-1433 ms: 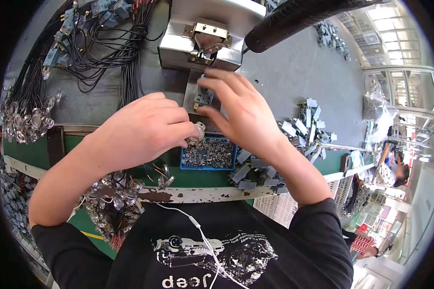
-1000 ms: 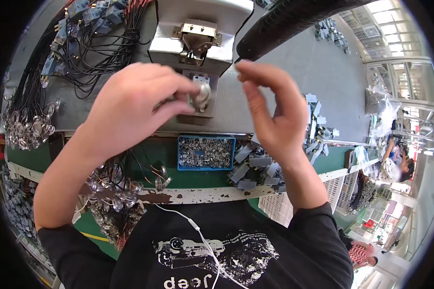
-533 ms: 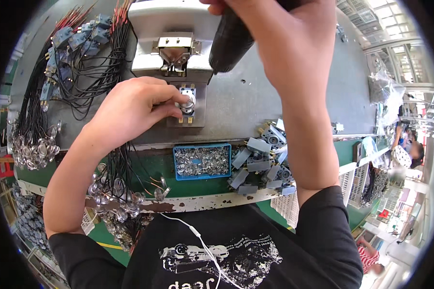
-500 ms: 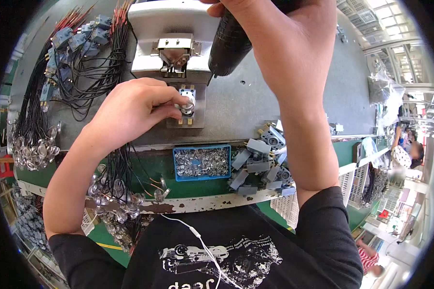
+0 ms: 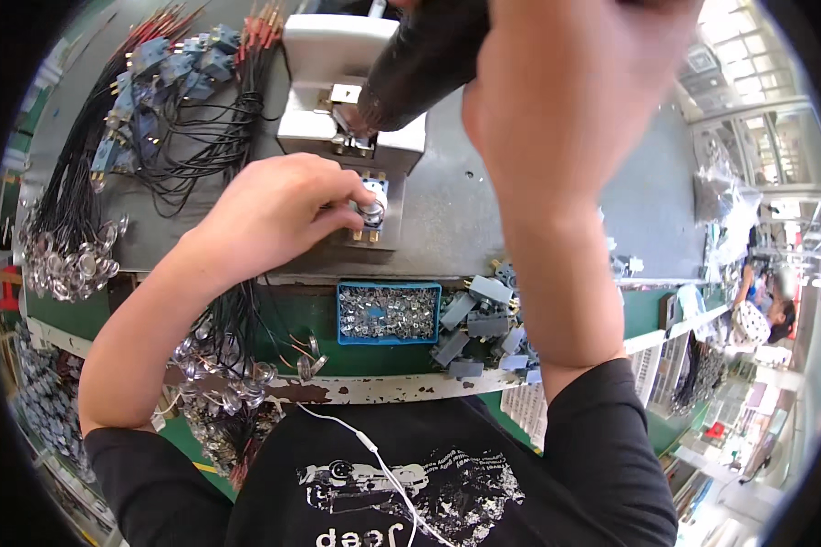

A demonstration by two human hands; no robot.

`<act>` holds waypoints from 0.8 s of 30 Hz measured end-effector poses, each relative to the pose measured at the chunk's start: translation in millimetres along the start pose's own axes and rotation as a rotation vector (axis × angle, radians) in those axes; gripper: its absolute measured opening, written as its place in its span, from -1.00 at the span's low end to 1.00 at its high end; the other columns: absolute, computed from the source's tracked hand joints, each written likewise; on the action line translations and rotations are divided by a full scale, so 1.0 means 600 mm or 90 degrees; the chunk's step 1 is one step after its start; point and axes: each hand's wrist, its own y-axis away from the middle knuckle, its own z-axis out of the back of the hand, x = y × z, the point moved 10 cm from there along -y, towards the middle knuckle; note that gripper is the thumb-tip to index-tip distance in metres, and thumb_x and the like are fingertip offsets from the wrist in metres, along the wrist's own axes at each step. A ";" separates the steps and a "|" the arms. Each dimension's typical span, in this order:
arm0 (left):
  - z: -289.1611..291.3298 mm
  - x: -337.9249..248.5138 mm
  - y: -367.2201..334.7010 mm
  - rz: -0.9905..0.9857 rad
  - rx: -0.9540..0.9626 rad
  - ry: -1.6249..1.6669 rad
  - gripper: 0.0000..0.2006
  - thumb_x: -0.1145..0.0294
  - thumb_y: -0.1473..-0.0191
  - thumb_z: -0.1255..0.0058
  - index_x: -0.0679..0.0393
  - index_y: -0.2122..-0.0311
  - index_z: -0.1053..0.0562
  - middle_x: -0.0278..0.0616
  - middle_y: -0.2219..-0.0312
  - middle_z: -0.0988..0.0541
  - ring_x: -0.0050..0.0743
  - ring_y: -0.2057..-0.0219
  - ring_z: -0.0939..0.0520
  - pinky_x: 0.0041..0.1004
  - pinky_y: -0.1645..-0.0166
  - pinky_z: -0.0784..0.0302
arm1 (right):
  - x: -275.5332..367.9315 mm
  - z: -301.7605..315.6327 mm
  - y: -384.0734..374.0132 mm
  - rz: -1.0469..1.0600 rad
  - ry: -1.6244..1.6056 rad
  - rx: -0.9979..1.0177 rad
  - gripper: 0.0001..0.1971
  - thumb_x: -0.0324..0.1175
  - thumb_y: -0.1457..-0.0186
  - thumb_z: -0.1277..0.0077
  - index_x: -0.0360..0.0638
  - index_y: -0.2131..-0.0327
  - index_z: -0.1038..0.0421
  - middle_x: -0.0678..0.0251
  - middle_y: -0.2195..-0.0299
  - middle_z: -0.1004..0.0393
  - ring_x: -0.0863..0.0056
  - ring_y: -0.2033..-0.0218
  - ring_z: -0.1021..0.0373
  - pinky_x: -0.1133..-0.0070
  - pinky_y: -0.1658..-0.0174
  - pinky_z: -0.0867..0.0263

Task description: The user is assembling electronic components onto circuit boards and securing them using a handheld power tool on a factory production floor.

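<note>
Disc (image 5: 372,211) sits on switch (image 5: 379,189), left hand (image 5: 287,202) pinching it. Right hand (image 5: 570,105) grips tool (image 5: 420,73), clear of disc. Loose switches (image 5: 486,321) remain, lower centre.

The person's 2 bare arms reach forward from black-sleeved upper arms, elbows spread wide. The left forearm (image 5: 160,305) slants up and inward to the bare left hand (image 5: 287,201), palm down, its thumb (image 5: 342,219) and index finger (image 5: 348,187) pinched near each other. The right forearm (image 5: 570,296) stands nearly upright; the bare right hand (image 5: 570,109), blurred, is raised higher, closed in a grip, its fingers mostly hidden.
</note>
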 end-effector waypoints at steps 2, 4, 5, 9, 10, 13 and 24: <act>-0.008 0.005 0.002 0.029 0.026 0.017 -0.82 0.29 -0.08 -0.22 0.08 0.22 -0.59 -0.24 0.42 -0.62 -0.14 0.26 -0.66 -0.21 0.19 -0.57 | 0.000 -0.019 -0.004 0.018 -0.025 0.013 -0.61 -0.43 -0.11 -0.35 -0.23 0.08 -0.35 0.37 0.30 -0.53 0.66 0.32 -0.46 0.66 0.25 -0.39; -0.004 -0.001 -0.002 0.026 0.023 0.004 -0.83 0.29 -0.09 -0.21 0.08 0.22 -0.59 -0.24 0.41 -0.62 -0.14 0.26 -0.66 -0.21 0.18 -0.57 | -0.010 -0.036 -0.006 0.028 -0.038 0.027 -0.61 -0.44 -0.11 -0.35 -0.23 0.08 -0.36 0.37 0.30 -0.53 0.66 0.32 -0.46 0.66 0.25 -0.39; -0.005 -0.001 -0.002 0.018 0.031 -0.006 -0.83 0.29 -0.10 -0.20 0.08 0.22 -0.59 -0.24 0.40 -0.62 -0.13 0.25 -0.65 -0.20 0.18 -0.58 | -0.032 -0.040 -0.007 0.018 -0.019 0.003 -0.60 -0.50 -0.10 -0.34 -0.23 0.06 -0.34 0.37 0.27 -0.52 0.66 0.31 -0.46 0.68 0.25 -0.40; -0.013 0.012 0.006 0.009 0.025 0.015 -0.82 0.26 -0.10 -0.18 0.06 0.20 -0.59 -0.23 0.37 -0.62 -0.12 0.24 -0.66 -0.18 0.16 -0.58 | -0.042 -0.076 -0.005 0.024 -0.012 0.002 -0.51 -0.62 -0.08 -0.29 -0.22 -0.03 -0.27 0.33 0.17 -0.50 0.66 0.30 -0.46 0.68 0.25 -0.43; -0.010 0.010 0.004 0.009 0.021 0.016 -0.82 0.26 -0.10 -0.18 0.06 0.20 -0.59 -0.23 0.37 -0.62 -0.12 0.24 -0.66 -0.18 0.16 -0.58 | 0.019 -0.121 -0.024 0.356 -0.107 0.163 -0.46 -0.64 -0.10 -0.24 -0.22 -0.09 -0.19 0.29 0.12 -0.48 0.62 0.24 -0.47 0.66 0.20 -0.44; -0.011 0.006 0.001 0.016 0.040 -0.008 -0.82 0.26 -0.11 -0.18 0.04 0.19 -0.59 -0.23 0.37 -0.62 -0.13 0.22 -0.66 -0.17 0.15 -0.57 | -0.057 -0.081 -0.015 -0.063 -0.034 0.014 -0.42 -0.66 -0.12 -0.20 -0.23 -0.14 -0.13 0.27 0.10 -0.46 0.58 0.17 -0.48 0.64 0.14 -0.44; -0.007 0.000 0.003 -0.003 0.009 -0.012 -0.83 0.25 -0.11 -0.19 0.04 0.21 -0.61 -0.23 0.41 -0.60 -0.13 0.23 -0.65 -0.19 0.14 -0.57 | -0.031 -0.095 -0.010 0.042 0.068 0.035 -0.24 -0.68 -0.13 -0.14 -0.23 -0.29 0.10 0.23 0.24 -0.49 0.56 0.27 -0.50 0.61 0.21 -0.47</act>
